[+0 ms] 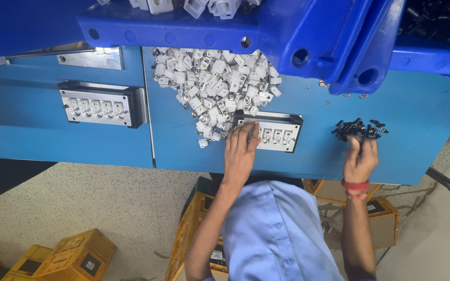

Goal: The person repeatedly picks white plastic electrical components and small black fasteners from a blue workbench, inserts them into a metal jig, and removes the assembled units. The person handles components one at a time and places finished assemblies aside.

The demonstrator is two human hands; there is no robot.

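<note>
Head view: the left hand [240, 152] lies open, fingers on the metal fixture block [272, 132], beside the pile of white plastic parts [215, 86]. The right hand [360, 158] pinches into small black screws [359, 129] on the blue table [422, 114].

You had 2 slotted metal fixtures on the bench: one at left [101, 104], one at centre [269, 131]. Approx. 5 cavities showed in the left unit. 1 heap of white plastic parts [215, 88], qty too high to count. 1 small cluster of black pcs [359, 129]. 2 blue bins overhead [225, 26]. Approx. 3 yellow crates [76, 256] at floor left.
</note>
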